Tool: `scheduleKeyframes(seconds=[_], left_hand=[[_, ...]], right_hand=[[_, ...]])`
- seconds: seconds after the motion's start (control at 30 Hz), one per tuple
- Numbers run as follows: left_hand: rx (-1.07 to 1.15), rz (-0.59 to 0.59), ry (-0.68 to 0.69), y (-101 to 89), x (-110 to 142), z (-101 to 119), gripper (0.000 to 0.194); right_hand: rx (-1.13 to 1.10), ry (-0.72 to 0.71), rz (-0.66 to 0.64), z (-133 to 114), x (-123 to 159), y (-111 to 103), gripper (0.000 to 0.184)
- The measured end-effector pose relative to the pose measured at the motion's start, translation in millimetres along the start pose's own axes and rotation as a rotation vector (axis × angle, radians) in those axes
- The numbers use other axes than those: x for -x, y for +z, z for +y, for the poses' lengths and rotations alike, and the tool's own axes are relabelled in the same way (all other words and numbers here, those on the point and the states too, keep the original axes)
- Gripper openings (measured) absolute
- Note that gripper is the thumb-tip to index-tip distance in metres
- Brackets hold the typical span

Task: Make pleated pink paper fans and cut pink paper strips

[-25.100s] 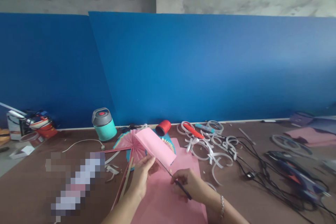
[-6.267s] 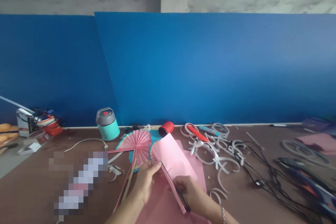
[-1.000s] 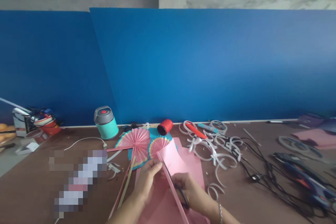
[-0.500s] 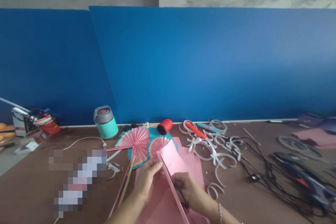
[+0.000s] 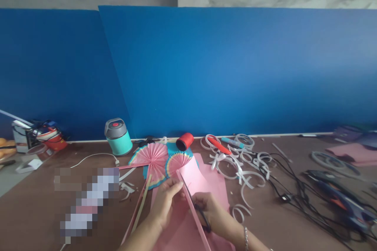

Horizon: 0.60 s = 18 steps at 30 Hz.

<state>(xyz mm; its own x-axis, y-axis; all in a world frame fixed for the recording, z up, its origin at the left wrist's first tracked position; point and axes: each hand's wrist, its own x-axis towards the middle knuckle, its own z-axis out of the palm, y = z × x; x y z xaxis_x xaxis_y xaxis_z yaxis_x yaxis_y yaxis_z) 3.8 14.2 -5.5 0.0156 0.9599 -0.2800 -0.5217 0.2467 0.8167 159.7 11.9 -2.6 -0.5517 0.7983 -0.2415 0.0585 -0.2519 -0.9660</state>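
Note:
My left hand (image 5: 167, 200) pinches the upper part of a pink paper sheet (image 5: 194, 174), close to its folded or partly cut left edge. In my right hand (image 5: 210, 210) is a pair of scissors (image 5: 203, 219) with dark handles, my fingers wrapped round them. The blades lie along the paper's edge, mostly hidden behind a narrow pink strip that runs down toward me. More pink paper (image 5: 219, 184) lies flat beneath both hands. Just beyond them rest pleated pink paper fans (image 5: 151, 159) with blue and yellow borders.
A red thread spool (image 5: 185, 141) and a teal container (image 5: 119, 139) stand toward the blue partition (image 5: 206, 70). Curled white strips (image 5: 229, 166) lie right of the paper. Black cables (image 5: 294, 188) and a blurred dark tool (image 5: 338, 200) are further right. A red tub (image 5: 54, 141) sits far left.
Almost nothing differs. Both hands keep the same grip on the paper and scissors; the view has shifted very slightly.

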Motion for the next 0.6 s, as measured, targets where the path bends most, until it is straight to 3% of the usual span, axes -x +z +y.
scheduleKeyframes(seconds=[0.6], left_hand=[[-0.039,-0.002,-0.012,-0.6,0.3,-0.9,0.025]], right_hand=[[0.028,-0.023,0.007,3.9,-1.7,-1.7,0.015]])
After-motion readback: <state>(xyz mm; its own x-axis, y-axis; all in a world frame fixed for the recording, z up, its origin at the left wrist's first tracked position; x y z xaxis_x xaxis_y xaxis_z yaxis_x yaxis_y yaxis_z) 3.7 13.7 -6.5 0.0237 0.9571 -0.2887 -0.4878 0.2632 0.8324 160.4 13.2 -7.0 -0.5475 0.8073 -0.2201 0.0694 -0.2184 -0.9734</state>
